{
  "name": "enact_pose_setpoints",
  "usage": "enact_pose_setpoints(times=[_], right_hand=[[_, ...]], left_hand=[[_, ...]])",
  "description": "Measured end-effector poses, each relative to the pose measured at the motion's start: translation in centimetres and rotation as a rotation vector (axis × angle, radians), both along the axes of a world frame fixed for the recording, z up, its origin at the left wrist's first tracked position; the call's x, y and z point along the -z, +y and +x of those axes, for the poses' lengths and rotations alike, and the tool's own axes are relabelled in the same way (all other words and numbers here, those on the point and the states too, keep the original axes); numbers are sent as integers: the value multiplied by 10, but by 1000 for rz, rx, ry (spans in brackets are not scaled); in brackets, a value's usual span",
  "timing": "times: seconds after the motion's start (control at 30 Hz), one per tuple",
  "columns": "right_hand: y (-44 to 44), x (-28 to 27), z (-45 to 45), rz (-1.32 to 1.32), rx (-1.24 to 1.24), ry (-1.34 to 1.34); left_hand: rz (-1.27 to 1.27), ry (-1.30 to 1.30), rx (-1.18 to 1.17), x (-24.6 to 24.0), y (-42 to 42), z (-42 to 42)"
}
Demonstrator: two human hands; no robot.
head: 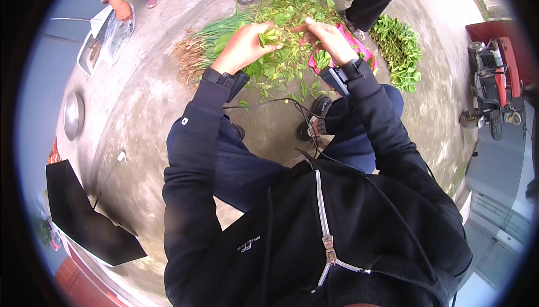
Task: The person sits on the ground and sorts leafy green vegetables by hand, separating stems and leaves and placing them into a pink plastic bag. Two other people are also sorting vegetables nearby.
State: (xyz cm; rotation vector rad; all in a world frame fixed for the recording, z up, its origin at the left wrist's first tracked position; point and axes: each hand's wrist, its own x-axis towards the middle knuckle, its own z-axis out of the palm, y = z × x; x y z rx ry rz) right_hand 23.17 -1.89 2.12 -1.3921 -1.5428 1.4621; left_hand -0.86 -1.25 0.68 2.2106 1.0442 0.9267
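My left hand (246, 50) holds a small sprig of leafy greens (269, 37) between thumb and fingers. Facing it across a short gap, my right hand (330, 40) is raised with its fingers bent; blur hides whether anything is pinched there. Below both hands a loose pile of leafy greens (290, 5) spreads over the concrete ground. Spring onions (223, 29) lie at its left, their roots (189, 58) pointing left. A pink plastic sheet or bag (358, 45) with some greens on it is partly behind my right hand.
A heap of greens (396, 52) lies farther right. Two people crouch opposite; one person's hand (122, 10) holds a clear plastic bag (120, 29). A metal basin (74, 115) and an open black umbrella (88, 214) stand left. A cable (269, 102) hangs between my wrists.
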Motion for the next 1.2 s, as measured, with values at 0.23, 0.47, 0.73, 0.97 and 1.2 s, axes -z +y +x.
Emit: enact_pose_setpoints(times=[0.23, 0.47, 0.73, 0.97, 1.2], right_hand=[[7, 20, -3, 172, 28, -7], [9, 22, 14, 419, -5, -673], [-12, 11, -30, 717, 21, -665], [-3, 15, -17, 828, -30, -792], [-5, 28, -1, 875, -87, -1011]], left_hand=[[-150, 96, -20, 15, 7, 2], [-294, 111, -206, 13, 11, -5], [-192, 208, -288, 10, 6, 3], [-108, 221, -237, 16, 5, -1], [-91, 296, -210, 18, 3, -3]])
